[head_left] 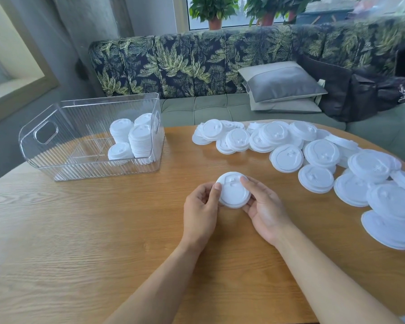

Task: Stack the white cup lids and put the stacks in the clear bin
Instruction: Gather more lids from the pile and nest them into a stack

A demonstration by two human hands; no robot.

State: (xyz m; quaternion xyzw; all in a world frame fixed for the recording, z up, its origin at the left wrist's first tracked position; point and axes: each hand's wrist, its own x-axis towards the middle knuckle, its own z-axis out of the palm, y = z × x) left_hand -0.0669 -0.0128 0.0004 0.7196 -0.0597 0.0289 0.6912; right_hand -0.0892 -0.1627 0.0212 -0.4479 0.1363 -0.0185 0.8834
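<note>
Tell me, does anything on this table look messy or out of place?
Only the loose white lids: they sprawl in an overlapping heap on the right side of the wooden table, some tilted. The stacks in the clear bin stand neatly at its right end. Nothing looks spilled or broken.

Leaf-print sofa [197,64], grey cushions [283,84]

round wood table [80,230], clear bin [56,148] far left w/ lid stacks, loose white lids [313,155] spread right
</note>
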